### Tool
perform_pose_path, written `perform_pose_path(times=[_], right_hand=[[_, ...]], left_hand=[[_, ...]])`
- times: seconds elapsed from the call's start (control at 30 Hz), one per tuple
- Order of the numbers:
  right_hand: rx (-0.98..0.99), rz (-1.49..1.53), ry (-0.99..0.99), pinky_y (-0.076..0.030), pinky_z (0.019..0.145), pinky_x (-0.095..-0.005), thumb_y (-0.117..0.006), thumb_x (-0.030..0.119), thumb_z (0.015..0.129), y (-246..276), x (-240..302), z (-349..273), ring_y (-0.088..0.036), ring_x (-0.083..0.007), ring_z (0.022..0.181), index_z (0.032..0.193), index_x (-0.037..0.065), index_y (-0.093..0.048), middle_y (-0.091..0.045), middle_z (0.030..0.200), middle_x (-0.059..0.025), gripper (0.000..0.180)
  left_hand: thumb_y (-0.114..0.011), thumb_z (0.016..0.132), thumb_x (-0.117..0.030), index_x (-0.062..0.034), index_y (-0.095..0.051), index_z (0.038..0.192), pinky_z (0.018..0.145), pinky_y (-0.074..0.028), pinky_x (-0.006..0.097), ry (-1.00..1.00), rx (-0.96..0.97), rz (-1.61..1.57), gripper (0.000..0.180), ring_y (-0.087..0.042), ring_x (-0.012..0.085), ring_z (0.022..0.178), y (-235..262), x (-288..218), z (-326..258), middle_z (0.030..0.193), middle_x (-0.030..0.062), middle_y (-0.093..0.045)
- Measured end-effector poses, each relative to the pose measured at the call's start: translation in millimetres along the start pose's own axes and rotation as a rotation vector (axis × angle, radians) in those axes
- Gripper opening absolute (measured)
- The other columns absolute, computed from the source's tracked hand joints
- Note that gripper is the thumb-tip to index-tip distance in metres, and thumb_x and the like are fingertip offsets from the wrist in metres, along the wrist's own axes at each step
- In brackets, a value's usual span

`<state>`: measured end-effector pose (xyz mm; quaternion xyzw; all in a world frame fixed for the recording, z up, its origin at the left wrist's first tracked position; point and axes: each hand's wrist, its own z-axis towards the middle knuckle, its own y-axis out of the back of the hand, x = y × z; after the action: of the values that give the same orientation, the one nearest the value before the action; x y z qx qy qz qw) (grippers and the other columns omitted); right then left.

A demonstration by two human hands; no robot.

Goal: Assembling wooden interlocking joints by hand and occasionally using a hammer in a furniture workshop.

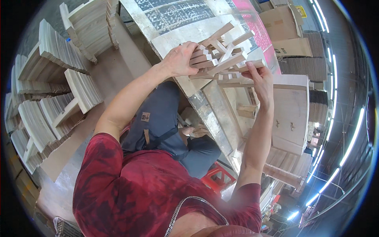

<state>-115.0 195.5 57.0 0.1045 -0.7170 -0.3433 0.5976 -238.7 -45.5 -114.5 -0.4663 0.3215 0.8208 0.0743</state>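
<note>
A loose heap of short, square-cut wooden sticks [229,61] lies on the worktable in front of me, pointing several ways and partly crossing. My left hand [181,59] is at the heap's left side, its thumb and fingers curled round a few stacked wooden sticks [203,59] whose cut ends face right. At the right side of the heap, my right hand [259,77] pinches a single wooden stick [256,64] between thumb and fingertips. The palm side of the left hand is hidden.
Stacks of wooden boards [59,51] stand on the left. The worktable [169,43] carries dark and pink patches at its far end. A wooden drawer box [290,114] is on the right, with cardboard boxes [282,23] beyond. A red stool [216,175] is below the table edge.
</note>
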Motion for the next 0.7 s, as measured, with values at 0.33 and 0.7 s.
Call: perform_pose_path(times=[0.33, 0.7], right_hand=[[0.041, -0.047, -0.033, -0.057, 0.079, -0.031, -0.067, 0.027, 0.102, -0.3, 11.3, -9.3, -0.071, -0.0171, 0.085, 0.113, -0.008, -0.069, -0.075, 0.096, -0.0128, 0.037], [0.018, -0.08, -0.039, -0.055, 0.077, -0.0304, -0.071, 0.025, 0.099, -9.9, 17.3, -25.5, -0.07, -0.0156, 0.082, 0.112, -0.006, -0.071, -0.076, 0.092, -0.0122, 0.033]], left_hand=[[-0.083, 0.067, -0.025, 0.0032, -0.051, 0.131, 0.098, -0.052, 0.044, -0.001, -0.01, -0.054, 0.077, -0.062, 0.0386, 0.114, -1.1, -1.0, -3.3, 0.122, 0.0215, -0.06], [-0.085, 0.062, -0.023, 0.0041, -0.049, 0.135, 0.099, -0.052, 0.044, 0.045, 0.077, -0.081, 0.085, -0.061, 0.0409, 0.115, 2.3, -2.8, 5.1, 0.124, 0.0241, -0.06]])
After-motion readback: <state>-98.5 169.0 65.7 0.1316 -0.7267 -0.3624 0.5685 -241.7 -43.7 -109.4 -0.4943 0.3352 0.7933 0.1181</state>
